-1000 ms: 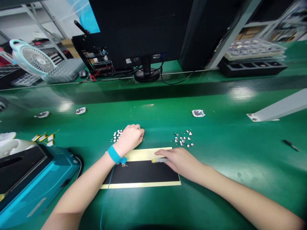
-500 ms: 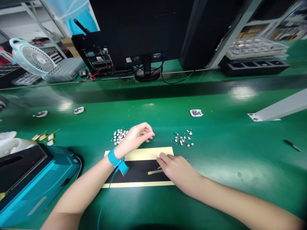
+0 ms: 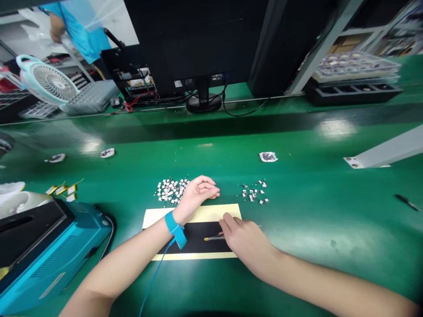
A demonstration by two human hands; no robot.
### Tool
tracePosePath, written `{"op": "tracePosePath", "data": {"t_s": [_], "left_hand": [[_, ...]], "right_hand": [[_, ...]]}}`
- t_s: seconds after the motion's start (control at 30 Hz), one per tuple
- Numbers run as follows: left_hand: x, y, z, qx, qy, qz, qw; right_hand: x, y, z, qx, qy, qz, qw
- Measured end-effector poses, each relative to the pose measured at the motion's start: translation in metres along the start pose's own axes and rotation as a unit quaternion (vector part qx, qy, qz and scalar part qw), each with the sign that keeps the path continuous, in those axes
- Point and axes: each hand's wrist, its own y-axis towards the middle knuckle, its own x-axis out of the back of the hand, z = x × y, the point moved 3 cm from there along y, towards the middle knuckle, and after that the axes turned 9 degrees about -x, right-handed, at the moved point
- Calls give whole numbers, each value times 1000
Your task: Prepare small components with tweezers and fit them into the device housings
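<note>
Left hand shifted rightward — hold unclear, right fingers gripping tool, monitor labels illegible

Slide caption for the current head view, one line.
Left hand beside small white parts, blue strap on its wrist; right hand holds a slim tool over a black and yellow sheet.

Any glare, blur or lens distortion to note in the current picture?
All head view: glare whitens patches of the glossy green benchtop; wide-angle distortion seems to stretch the pale turquoise plastic fan toward the edge; the stacked clear plastic trays at upper right look soft; the small white square parts are too tiny for detail.
</note>
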Motion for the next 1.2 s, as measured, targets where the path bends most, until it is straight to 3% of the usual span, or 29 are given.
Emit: {"op": "tracePosePath", "data": {"t_s": [0.17,0.27,0.4,0.7,0.8,1.0,1.1,1.2], "left_hand": [[1,1,1,9,-11,23,1000],[2,1,2,15,-5,18,1000],[5,0,2,-14,26,-6,1000],[4,0,2,-97,131,42,986],[5,0,3,-110,175,40,978],[8,0,9,-65,133,-22,989],[8,0,10,-53,141,-30,988],[5,-2,7,-85,171,-25,981]], "right_hand": [[0,0,0,-6,16,12,1000],[0,2,-4,-22,39,56,997],[0,7,-14,-78,162,116,977],[-5,24,-43,-123,347,71,927],[-7,28,-56,-171,421,39,890],[-18,33,-69,-243,602,2,761],[-19,34,-69,-249,653,7,716],[-17,33,-68,-249,686,16,684]]}}
